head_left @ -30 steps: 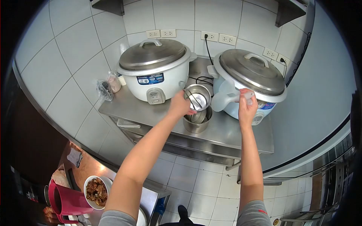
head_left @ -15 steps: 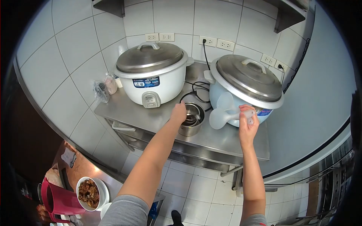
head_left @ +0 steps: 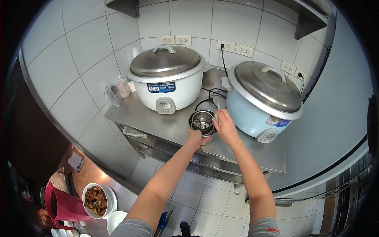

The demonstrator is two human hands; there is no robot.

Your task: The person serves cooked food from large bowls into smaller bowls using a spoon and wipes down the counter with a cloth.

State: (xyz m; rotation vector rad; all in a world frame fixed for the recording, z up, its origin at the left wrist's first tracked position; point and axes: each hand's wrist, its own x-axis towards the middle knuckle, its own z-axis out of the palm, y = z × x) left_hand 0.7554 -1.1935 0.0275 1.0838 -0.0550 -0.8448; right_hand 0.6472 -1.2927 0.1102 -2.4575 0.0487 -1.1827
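A small stainless steel pot (head_left: 208, 143) stands on the steel table between two rice cookers, with smaller round metal pieces (head_left: 203, 120) inside it. My left hand (head_left: 194, 138) is closed against the pot's near left side. At its right rim is my right hand (head_left: 226, 126), closed on the white translucent rice paddles (head_left: 216, 114). Only a narrow part of the paddles shows; the rest is hidden or seen edge-on. A white rice cooker (head_left: 173, 93) with a steel lid is behind and left of the pot, and a light blue rice cooker (head_left: 246, 110) is to the right.
Black cords (head_left: 215, 94) lie behind the pot. Wall outlets (head_left: 244, 50) run above the steel table (head_left: 158, 126). At lower left, another counter holds a pink pitcher (head_left: 63, 205) and a white bowl of brown food (head_left: 95, 200). A plastic bag (head_left: 113, 94) stands by the left wall.
My right hand has moved left with the paddles, from in front of the blue cooker to the pot. My left hand has shifted from the pot's rim down to its near side.
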